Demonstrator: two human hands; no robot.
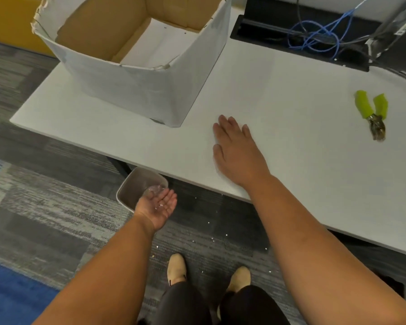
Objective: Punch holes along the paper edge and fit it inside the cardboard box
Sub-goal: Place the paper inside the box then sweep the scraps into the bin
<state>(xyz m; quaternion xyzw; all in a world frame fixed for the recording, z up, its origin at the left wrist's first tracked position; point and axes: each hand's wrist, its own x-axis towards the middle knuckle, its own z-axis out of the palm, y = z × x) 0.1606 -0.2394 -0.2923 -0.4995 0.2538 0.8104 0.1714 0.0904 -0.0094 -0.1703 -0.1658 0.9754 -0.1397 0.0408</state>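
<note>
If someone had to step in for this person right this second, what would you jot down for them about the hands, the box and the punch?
Left hand: open, palm up below the table edge, over a small bin, with a few paper bits on the palm.
Right hand: open, flat on the white table.
Cardboard box: on the table, paper on its outside and floor.
Green-handled punch: lying untouched at the far right.
Done, it seems: punching and fitting.
Left: tip the bits into the bin; paper bits also dot the carpet.
</note>
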